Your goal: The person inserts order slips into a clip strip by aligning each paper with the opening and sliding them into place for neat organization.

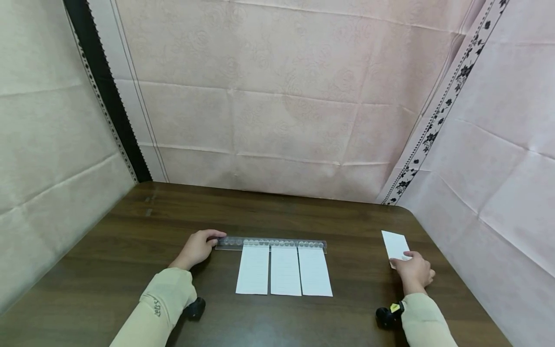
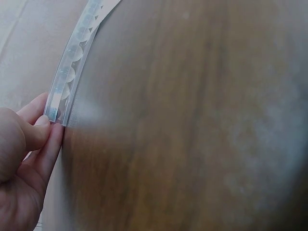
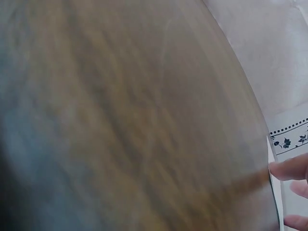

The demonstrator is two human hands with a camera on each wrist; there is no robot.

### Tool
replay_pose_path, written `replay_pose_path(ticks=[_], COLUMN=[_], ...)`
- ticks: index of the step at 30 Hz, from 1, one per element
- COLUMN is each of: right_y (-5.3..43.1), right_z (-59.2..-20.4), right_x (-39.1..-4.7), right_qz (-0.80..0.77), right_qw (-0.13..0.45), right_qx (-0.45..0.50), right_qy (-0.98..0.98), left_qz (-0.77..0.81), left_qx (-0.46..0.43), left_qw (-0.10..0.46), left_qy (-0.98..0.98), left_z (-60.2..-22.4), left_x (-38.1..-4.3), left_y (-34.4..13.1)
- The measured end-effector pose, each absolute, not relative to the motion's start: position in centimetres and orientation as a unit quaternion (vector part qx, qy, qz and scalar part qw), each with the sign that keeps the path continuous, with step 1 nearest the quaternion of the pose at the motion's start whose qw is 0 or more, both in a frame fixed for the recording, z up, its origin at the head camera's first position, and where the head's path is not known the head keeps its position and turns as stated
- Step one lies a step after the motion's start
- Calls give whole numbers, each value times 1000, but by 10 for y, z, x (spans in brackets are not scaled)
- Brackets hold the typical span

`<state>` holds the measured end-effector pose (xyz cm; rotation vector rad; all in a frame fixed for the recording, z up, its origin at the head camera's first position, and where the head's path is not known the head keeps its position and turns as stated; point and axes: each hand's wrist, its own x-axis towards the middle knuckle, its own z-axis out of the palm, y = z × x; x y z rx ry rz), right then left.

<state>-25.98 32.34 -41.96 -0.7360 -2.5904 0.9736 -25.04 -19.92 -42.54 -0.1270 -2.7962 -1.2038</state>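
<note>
My left hand (image 1: 198,249) pinches the left end of a clear plastic ruler (image 1: 229,244) with a row of round shapes along it. In the left wrist view, the thumb and fingers (image 2: 41,144) close on the ruler's tip. Three white paper cards, a left one (image 1: 253,272), a middle one (image 1: 285,273) and a right one (image 1: 314,273), lie side by side, their upper ends overlapped by the ruler. Off to the right, my right hand (image 1: 415,273) holds another white paper card (image 1: 393,244) by its lower end, the card's far part sticking out past the fingers.
The brown wooden table (image 1: 277,323) has a rounded far right corner. Pale cloth curtains (image 1: 277,120) hang behind it and at both sides. A black camera (image 1: 196,309) sits at the left wrist and another (image 1: 385,318) at the right wrist.
</note>
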Motion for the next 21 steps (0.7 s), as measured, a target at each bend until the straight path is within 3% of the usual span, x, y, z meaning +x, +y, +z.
replay_pose_path(ticks=[16,21], right_y=[336,339], right_z=[-411,-410], right_x=[-257,-255], right_qz=[338,381], right_qw=[104,120], right_qx=[-220,-227], right_qy=[-909,-888], left_qz=[-400,-403], left_qx=[-49,-49], left_qw=[58,59], left_qy=[-913,-912], left_z=[-427,-428], left_x=[-250,-250], left_y=[-200,-200])
